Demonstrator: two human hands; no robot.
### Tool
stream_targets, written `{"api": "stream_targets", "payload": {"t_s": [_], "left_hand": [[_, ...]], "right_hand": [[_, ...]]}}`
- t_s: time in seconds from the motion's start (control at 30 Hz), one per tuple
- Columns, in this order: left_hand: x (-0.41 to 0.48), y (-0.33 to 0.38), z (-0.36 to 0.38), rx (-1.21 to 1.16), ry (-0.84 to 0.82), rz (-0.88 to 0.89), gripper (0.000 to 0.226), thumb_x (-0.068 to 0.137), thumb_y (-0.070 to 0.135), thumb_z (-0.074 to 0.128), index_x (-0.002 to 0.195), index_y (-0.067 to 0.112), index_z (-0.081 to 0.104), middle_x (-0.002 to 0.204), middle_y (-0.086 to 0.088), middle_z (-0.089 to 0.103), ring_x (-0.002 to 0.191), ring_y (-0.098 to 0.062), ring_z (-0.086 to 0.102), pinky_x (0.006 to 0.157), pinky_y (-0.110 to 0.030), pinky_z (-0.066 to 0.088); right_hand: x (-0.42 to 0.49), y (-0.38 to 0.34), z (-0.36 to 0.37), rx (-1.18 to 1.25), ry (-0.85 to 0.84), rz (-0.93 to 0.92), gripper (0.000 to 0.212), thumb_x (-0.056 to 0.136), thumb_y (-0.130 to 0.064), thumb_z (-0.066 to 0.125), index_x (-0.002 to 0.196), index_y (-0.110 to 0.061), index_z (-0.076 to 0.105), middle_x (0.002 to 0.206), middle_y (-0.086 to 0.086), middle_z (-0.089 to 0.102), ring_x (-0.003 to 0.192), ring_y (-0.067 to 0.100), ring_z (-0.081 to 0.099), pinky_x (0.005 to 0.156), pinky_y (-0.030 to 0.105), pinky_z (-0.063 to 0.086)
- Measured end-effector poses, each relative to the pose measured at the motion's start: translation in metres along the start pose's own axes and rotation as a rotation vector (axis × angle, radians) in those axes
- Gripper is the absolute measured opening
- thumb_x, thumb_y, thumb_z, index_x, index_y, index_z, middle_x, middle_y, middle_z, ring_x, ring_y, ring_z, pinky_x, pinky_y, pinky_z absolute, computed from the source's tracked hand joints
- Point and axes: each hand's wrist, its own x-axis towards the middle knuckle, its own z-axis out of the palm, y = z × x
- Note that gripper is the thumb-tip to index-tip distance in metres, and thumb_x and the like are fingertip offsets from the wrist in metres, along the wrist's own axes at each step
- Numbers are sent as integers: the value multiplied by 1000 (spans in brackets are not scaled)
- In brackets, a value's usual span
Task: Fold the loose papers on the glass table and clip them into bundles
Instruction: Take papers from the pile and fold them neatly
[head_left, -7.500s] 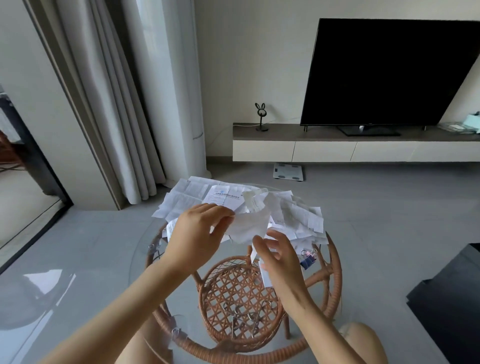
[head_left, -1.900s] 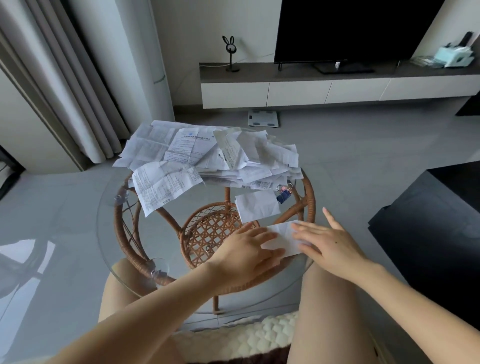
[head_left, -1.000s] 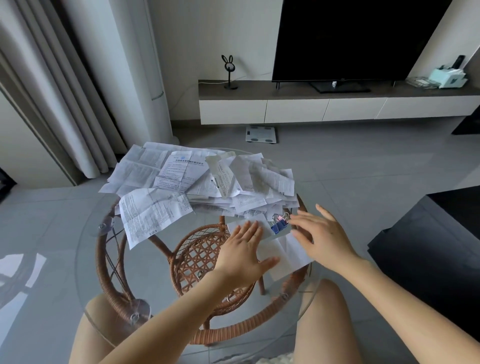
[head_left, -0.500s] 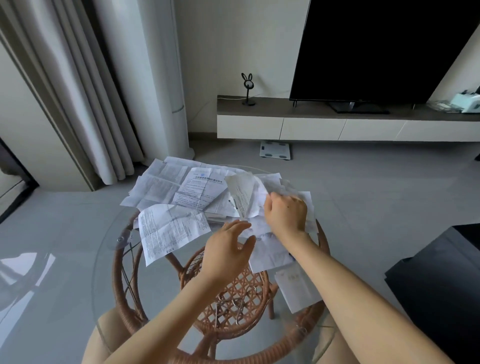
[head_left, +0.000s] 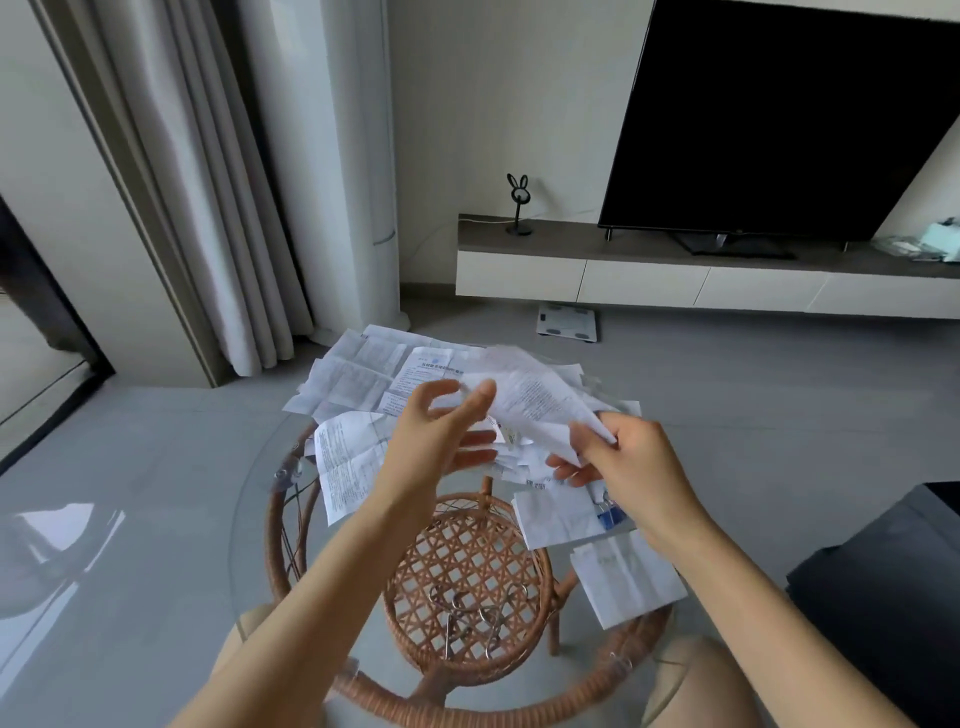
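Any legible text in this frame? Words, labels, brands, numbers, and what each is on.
No text here is sharp enough to quote.
Lifted sheet, pinched by the right hand: block of small print, blurred.
Blue-headed sheet in the pile: a blue line of characters, too blurred to read.
Left sheet: dense print, too small.
Folded papers: faint marks, unreadable.
TV: no brand readable.
Floor scale: no reading visible.

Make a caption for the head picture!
Right hand pinches a paper above the pile; left hand open beside it.
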Motion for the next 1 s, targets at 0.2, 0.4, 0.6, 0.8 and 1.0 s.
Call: {"api": "stream_targets", "payload": {"t_s": [0.2, 0.4, 0.6, 0.8, 1.0], "left_hand": [[-28, -23, -15, -119, 49, -129, 31, 84, -4, 64, 112, 3, 52, 84, -17, 71, 74, -29, 70, 66, -33, 60], [-50, -43, -45, 311, -83, -94, 37, 82, -4, 68, 110, 16, 54, 84, -11, 73, 79, -27, 71, 78, -46, 58], [-69, -85, -71, 798, -145, 222, 72, 79, 3, 73, 136, 23, 35, 90, 3, 67, 84, -14, 64, 81, -28, 55], [-79, -118, -100, 1342, -231, 996, 47, 69, 2, 63, 110, 24, 70, 120, 1, 63, 117, -18, 53, 99, -32, 42], [-78, -127, -105, 1216, -426, 812, 17, 65, 9, 77, 71, 16, 64, 95, 3, 73, 90, -16, 68, 71, -29, 58]], "right_hand": [[-41, 15, 32, -95, 62, -29, 20, 93, -19, 57, 79, -8, 66, 70, 8, 69, 67, 21, 67, 60, 36, 56], [-64, 34, 50, 103, -5, 211, 26, 86, -23, 67, 107, -32, 55, 77, 4, 70, 78, 19, 67, 71, 33, 52], [-85, 54, 72, 209, -33, 376, 12, 89, -3, 61, 93, -13, 66, 83, 4, 74, 81, 20, 70, 73, 35, 57], [-94, 72, 99, 173, -7, 465, 11, 88, -7, 64, 84, -16, 67, 84, 3, 73, 85, 22, 70, 77, 41, 58], [-93, 76, 112, -24, -25, 362, 23, 86, -9, 67, 108, -9, 60, 89, 1, 69, 79, 14, 66, 72, 29, 56]]}}
